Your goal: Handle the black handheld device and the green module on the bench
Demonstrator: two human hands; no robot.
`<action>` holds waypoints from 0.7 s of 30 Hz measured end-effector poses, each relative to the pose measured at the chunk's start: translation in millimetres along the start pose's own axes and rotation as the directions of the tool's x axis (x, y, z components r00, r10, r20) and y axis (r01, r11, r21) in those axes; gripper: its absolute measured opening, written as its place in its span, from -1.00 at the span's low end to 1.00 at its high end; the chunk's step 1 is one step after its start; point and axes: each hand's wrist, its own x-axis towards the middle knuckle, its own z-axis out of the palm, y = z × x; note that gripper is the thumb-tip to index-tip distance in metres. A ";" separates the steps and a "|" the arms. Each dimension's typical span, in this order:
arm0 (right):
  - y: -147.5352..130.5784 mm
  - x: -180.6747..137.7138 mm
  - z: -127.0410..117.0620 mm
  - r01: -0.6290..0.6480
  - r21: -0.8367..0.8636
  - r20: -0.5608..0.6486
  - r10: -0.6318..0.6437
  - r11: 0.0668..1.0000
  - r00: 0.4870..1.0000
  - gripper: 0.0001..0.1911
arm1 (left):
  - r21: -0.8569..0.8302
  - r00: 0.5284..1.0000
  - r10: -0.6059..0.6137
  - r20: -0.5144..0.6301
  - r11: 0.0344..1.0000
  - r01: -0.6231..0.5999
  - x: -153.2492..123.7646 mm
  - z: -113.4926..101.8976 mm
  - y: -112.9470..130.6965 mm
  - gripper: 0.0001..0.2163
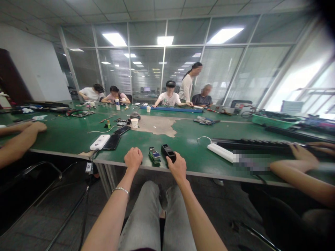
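Lower centre of frame: black oblong plastic device [167,150], grasped by right hand [179,166]; likely light, stiff; hold by sides. Beside green rectangular circuit board [154,156]: clenched left hand [133,158].

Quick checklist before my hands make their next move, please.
1. Right hand on the black device: ok, at its near end.
2. Left hand free: cannot tell; it is curled, palm hidden.
3. Circuit board clear of both hands: ok, it lies between them.
4. Circuit board well back from the table edge: not ok, it sits close.
5. Paper cup clear of both hands: ok, it stands farther back.
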 end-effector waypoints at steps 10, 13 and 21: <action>-25.2 1.8 -16.1 -0.024 0.179 -0.086 0.040 0.984 0.996 -0.55 | 0.008 1.000 -0.008 -0.011 1.000 0.008 -0.1 1.6 1.0 -0.65; -41.4 4.2 -21.6 -0.003 0.238 -0.094 0.026 0.971 0.995 -0.53 | 0.009 1.000 -0.006 -0.017 1.000 0.006 0.3 2.8 0.4 -0.65; -73.5 0.4 -16.7 0.047 0.262 -0.041 -0.038 0.964 0.998 -0.58 | 0.008 0.999 0.012 -0.034 1.000 -0.011 0.4 4.3 -0.2 -0.65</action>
